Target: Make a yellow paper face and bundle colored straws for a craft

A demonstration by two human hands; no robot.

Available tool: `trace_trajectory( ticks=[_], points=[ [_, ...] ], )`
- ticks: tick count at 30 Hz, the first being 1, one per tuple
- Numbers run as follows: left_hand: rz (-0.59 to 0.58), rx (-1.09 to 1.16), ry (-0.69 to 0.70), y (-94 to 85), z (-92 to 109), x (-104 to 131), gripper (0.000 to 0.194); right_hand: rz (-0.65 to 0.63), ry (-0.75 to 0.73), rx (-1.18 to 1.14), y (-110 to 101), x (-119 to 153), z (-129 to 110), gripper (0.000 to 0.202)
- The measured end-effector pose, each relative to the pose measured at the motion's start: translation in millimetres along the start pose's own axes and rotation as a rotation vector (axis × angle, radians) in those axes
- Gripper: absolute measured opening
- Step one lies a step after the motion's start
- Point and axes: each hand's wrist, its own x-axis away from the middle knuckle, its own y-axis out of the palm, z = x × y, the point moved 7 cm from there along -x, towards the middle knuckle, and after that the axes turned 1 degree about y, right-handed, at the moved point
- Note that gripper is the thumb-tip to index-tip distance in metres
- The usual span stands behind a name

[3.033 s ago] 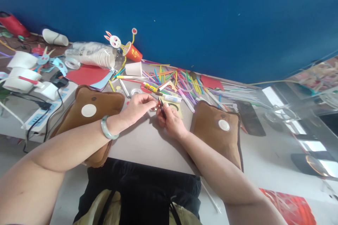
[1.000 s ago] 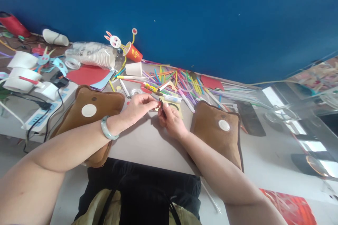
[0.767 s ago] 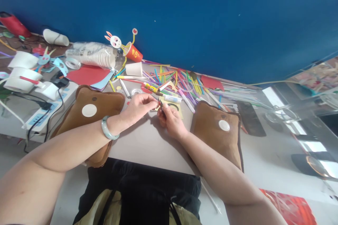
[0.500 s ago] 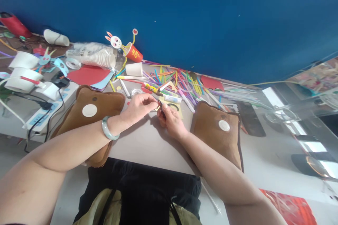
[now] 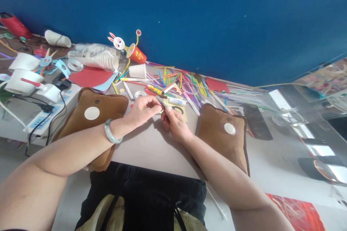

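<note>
My left hand (image 5: 142, 111), with a pale green bangle (image 5: 110, 131) at its wrist, is closed in a pinch above the grey table (image 5: 154, 155). A tiny yellowish piece shows by its fingertips, too small to name. Close against it on the right, my right hand (image 5: 175, 121) is closed around a small dark tool that looks like scissors; the fingers hide most of it. Just behind the hands lie a white glue tube (image 5: 176, 101), a yellow marker (image 5: 155, 90) and a yellow paper sheet with a dark ring (image 5: 184, 114).
Brown cushions (image 5: 223, 135) lie on both sides of my hands. Colourful pipe cleaners (image 5: 187, 85) spread along the blue wall. Stacked paper cups (image 5: 94, 57), a red cup (image 5: 137, 55) with a rabbit figure, red paper (image 5: 89, 77) and a power strip (image 5: 48, 115) are at the left.
The dark tool between my hands has turned slightly and shows less. Both hands have stayed almost in place.
</note>
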Motion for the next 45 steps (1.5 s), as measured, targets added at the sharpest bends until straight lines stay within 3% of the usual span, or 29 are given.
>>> trace_trajectory(
  ticks=[45],
  points=[
    [0.029,-0.006,0.030,-1.9,-0.6,-0.2,0.010,-0.029,-0.017,0.014,1.0,-0.7,-0.7,0.057]
  ],
)
